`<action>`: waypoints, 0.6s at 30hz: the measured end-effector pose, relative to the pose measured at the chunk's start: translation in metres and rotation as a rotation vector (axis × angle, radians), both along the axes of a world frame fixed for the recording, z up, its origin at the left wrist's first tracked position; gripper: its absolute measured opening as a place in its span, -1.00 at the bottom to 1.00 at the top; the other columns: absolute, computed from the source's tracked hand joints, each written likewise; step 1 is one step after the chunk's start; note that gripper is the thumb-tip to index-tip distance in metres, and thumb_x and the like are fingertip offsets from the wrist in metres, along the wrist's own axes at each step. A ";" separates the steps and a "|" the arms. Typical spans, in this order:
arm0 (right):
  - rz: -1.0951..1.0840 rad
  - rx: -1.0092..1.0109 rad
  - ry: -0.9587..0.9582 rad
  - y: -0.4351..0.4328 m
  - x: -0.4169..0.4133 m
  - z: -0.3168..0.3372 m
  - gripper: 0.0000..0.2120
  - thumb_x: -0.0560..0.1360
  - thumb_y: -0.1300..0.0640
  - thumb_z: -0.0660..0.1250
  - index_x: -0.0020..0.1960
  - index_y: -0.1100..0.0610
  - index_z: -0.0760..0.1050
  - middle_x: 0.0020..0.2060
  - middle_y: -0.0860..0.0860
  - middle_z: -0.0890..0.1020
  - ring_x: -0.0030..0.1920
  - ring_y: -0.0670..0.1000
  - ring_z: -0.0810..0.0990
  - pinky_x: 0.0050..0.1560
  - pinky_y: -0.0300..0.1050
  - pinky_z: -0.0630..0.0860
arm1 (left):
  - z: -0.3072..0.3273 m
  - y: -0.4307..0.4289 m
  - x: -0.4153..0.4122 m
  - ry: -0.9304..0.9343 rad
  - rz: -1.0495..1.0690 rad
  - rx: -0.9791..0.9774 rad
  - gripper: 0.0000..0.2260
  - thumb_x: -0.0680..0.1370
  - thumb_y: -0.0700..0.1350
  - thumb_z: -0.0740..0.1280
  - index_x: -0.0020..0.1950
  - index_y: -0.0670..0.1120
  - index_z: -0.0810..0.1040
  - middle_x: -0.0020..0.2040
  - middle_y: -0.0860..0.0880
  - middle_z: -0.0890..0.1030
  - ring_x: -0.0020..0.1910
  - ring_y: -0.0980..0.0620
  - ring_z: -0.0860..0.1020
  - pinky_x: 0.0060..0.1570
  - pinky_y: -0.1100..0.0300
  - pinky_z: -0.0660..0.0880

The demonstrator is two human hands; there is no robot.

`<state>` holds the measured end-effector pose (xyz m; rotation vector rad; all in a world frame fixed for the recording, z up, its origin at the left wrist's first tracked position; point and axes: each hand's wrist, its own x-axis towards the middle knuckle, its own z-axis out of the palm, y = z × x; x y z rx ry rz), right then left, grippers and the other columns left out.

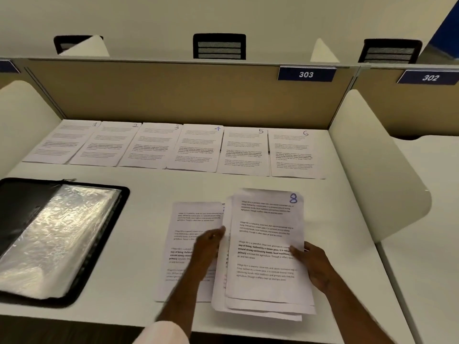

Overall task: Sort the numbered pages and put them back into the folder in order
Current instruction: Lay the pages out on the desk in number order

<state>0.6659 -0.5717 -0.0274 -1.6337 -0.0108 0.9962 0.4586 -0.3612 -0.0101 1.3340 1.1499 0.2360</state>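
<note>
Now, through the head camera: along the far edge of the tabletop [347, 207], a row of pages [196, 150] numbered 1 to 6; toward the near left corner, the folder [57, 239], open, showing shiny plastic sleeves. Near the front edge, a stack [268, 244] with an 8 on top, gripped at its right side by the right hand [315, 264], thumb on top. Left hand [208, 242] at the stack's left side, over a loose sheet [191, 219]; pinching or merely touching, cannot tell. Probably light, floppy, slippery paper: best pinched at an edge, then kept flat to avoid creasing.
</note>
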 end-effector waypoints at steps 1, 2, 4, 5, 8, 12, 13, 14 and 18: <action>0.002 -0.005 -0.006 0.000 0.000 0.001 -0.82 0.45 0.30 0.44 0.05 0.21 0.60 -0.09 0.15 0.72 -0.06 0.20 0.69 -0.03 0.03 0.63 | -0.002 -0.009 0.005 0.001 -0.038 -0.046 -0.77 0.55 0.10 0.37 0.04 -0.03 0.64 -0.02 -0.03 0.70 -0.04 -0.03 0.66 0.04 -0.01 0.60; -0.004 -0.009 -0.016 0.000 0.001 0.001 -0.83 0.45 0.30 0.44 0.04 0.21 0.60 -0.10 0.13 0.72 -0.08 0.18 0.69 -0.07 0.01 0.63 | -0.007 -0.016 0.009 0.014 -0.032 -0.040 -0.80 0.56 0.05 0.37 0.01 -0.07 0.65 -0.05 -0.05 0.71 -0.06 -0.06 0.67 0.01 -0.01 0.61; -0.022 -0.039 -0.055 -0.004 0.004 -0.002 -0.83 0.45 0.28 0.46 0.04 0.22 0.60 -0.10 0.13 0.72 -0.10 0.17 0.70 -0.09 -0.01 0.63 | -0.015 -0.024 0.012 0.057 0.041 0.034 -0.83 0.56 -0.04 0.40 -0.07 -0.13 0.66 -0.13 -0.09 0.71 -0.10 -0.11 0.66 -0.07 0.02 0.60; -0.035 -0.066 -0.077 -0.007 0.007 -0.005 -0.83 0.46 0.26 0.46 0.04 0.23 0.60 -0.10 0.13 0.72 -0.10 0.17 0.70 -0.07 0.02 0.62 | -0.017 -0.026 0.012 0.077 0.077 0.065 -0.85 0.55 -0.07 0.40 -0.13 -0.14 0.66 -0.18 -0.08 0.70 -0.13 -0.12 0.66 -0.15 0.05 0.60; -0.060 -0.168 -0.166 -0.022 0.015 -0.013 -0.90 0.49 0.23 0.43 -0.03 0.25 0.60 -0.10 0.16 0.70 -0.11 0.19 0.68 0.01 0.11 0.62 | -0.021 -0.023 0.011 0.122 0.171 0.117 -0.82 0.56 -0.09 0.40 -0.23 -0.11 0.59 -0.26 -0.04 0.65 -0.22 -0.07 0.63 -0.33 0.22 0.47; -0.069 -0.322 -0.295 -0.045 0.025 -0.020 -0.86 0.47 0.16 0.45 -0.10 0.24 0.58 -0.16 0.14 0.68 -0.12 0.18 0.65 -0.02 0.09 0.61 | -0.030 -0.017 0.012 0.260 0.128 0.232 -0.88 0.55 -0.05 0.39 -0.07 -0.10 0.64 -0.22 0.01 0.62 -0.15 -0.05 0.60 -0.16 0.18 0.46; -0.080 -0.339 -0.314 -0.048 0.026 -0.020 -0.85 0.46 0.15 0.47 -0.08 0.23 0.58 -0.15 0.11 0.67 -0.11 0.16 0.64 -0.03 0.04 0.60 | -0.032 -0.017 0.012 0.278 0.119 0.249 -0.86 0.55 -0.05 0.40 -0.03 -0.11 0.65 -0.20 0.00 0.62 -0.14 -0.05 0.60 -0.13 0.16 0.46; -0.101 -0.346 -0.319 -0.050 0.028 -0.019 -0.84 0.45 0.16 0.49 -0.04 0.20 0.59 -0.13 0.08 0.67 -0.10 0.14 0.64 -0.02 0.01 0.59 | -0.034 -0.018 0.014 0.289 0.114 0.257 -0.85 0.54 -0.05 0.41 -0.02 -0.13 0.65 -0.17 -0.03 0.64 -0.13 -0.06 0.61 -0.11 0.15 0.48; -0.160 -0.356 -0.335 -0.054 0.032 -0.014 -0.69 0.44 0.20 0.48 0.16 0.19 0.55 0.03 0.13 0.65 -0.02 0.13 0.61 0.08 0.03 0.57 | -0.033 -0.026 0.025 0.297 0.094 0.289 -0.81 0.53 -0.06 0.42 0.05 -0.15 0.65 -0.06 -0.10 0.68 -0.12 -0.05 0.59 -0.04 0.11 0.53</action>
